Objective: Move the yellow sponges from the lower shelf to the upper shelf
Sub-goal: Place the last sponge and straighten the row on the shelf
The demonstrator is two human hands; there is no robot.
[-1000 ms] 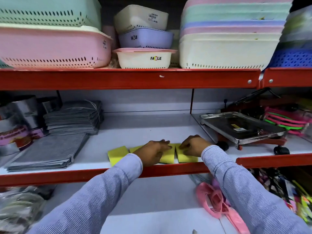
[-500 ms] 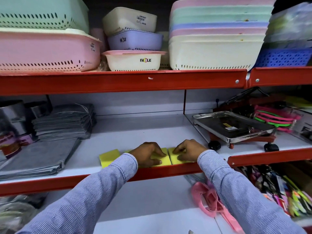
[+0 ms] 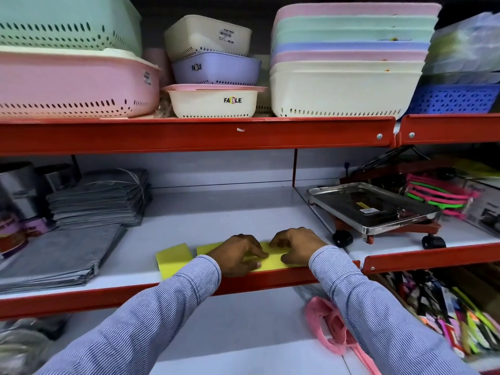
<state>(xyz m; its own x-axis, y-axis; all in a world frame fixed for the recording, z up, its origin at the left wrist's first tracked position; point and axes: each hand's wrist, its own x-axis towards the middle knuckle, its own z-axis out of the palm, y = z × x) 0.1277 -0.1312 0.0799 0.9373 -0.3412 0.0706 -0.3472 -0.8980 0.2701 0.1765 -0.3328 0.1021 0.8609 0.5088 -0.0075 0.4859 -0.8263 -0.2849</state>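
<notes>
Three flat yellow sponges lie in a row near the front edge of the white middle shelf (image 3: 221, 212). The leftmost sponge (image 3: 173, 257) lies free, apart from both hands. My left hand (image 3: 239, 254) covers the middle sponge (image 3: 207, 248), fingers on top and thumb at its front edge. My right hand (image 3: 296, 246) has curled fingers on the right sponge (image 3: 272, 263), which touches the middle one. The lower shelf (image 3: 243, 334) shows below my striped sleeves.
Stacks of grey cloths (image 3: 97, 198) sit on the left, a steel tray on a wheeled red stand (image 3: 370, 207) on the right. The top shelf (image 3: 189, 133) is packed with plastic baskets (image 3: 343, 87). A pink item (image 3: 332, 328) lies on the lower shelf.
Both hands stay on the sponges and have drawn slightly closer together. The middle and right sponges now lie against each other. The left sponge has not moved.
</notes>
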